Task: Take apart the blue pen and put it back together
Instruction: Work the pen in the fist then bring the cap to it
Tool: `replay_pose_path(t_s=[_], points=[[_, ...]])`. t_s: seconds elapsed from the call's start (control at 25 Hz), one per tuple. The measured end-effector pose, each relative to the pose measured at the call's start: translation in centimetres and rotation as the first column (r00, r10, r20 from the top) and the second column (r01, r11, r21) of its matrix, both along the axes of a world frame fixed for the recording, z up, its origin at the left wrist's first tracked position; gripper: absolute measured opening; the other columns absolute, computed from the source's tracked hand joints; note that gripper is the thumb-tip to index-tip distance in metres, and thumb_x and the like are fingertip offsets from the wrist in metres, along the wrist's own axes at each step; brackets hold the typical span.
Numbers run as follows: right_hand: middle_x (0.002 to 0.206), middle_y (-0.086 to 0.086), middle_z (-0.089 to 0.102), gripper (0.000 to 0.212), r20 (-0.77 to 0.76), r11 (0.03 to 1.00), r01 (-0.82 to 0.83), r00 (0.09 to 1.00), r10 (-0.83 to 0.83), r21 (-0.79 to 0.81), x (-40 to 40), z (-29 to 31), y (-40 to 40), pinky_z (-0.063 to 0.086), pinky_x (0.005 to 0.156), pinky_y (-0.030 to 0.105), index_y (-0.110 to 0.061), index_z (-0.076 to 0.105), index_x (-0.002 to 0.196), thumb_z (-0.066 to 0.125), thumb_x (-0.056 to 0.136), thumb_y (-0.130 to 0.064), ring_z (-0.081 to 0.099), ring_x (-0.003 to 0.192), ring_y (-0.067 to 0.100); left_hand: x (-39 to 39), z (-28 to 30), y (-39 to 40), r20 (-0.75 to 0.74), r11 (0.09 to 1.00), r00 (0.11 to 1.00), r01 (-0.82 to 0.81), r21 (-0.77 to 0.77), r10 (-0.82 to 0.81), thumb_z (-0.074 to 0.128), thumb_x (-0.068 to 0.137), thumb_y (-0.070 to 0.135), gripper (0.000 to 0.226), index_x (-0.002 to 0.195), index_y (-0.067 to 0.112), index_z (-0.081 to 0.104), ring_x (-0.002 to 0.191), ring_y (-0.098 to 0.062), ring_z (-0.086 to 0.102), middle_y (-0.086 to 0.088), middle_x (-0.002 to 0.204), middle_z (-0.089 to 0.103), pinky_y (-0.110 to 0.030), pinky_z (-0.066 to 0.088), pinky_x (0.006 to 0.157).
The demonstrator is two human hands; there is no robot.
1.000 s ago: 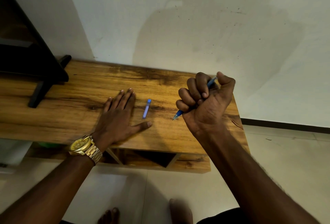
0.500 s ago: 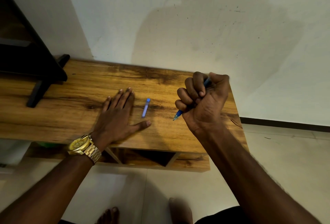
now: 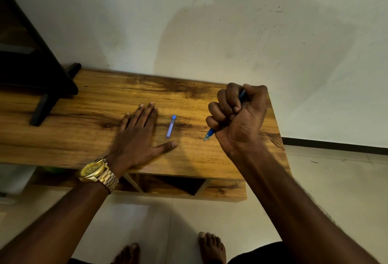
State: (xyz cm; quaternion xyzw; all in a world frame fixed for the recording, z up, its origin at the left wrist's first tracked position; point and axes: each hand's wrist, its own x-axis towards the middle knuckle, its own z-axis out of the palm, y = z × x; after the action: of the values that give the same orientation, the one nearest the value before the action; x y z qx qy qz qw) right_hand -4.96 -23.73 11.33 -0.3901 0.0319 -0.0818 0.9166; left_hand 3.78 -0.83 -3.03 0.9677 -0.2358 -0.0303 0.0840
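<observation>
Wall, pale and scuffed, backs a wooden table on a tiled floor. Left hand lies flat with fingers spread; right hand clenches the blue pen; its cap lies between them.

pen body: slim blue plastic pen, uncapped, tilted with its pointed tip low and to the left just above the tabletop, barrel mostly hidden
pen cap: small blue plastic cap, lying flat on the wood, apart from the pen, left of its tip
</observation>
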Motion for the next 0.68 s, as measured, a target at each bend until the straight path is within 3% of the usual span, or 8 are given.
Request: replay_pose_path(t_s=[0.68], points=[[0.050, -0.008, 0.026, 0.055, -0.017, 0.999, 0.019, 1.000, -0.019, 0.028, 0.18, -0.03, -0.09, 0.017, 0.047, 0.021, -0.023, 0.038, 0.055, 0.030, 0.107, -0.037, 0.018, 0.045, 0.007, 0.23, -0.51, 0.13, 0.019, 1.000, 1.000, 0.003, -0.012, -0.003, 0.019, 0.076, 0.112, 0.136, 0.177, 0.022, -0.001, 0.172, -0.018, -0.009, 0.006, 0.185, -0.014, -0.054, 0.006, 0.138]])
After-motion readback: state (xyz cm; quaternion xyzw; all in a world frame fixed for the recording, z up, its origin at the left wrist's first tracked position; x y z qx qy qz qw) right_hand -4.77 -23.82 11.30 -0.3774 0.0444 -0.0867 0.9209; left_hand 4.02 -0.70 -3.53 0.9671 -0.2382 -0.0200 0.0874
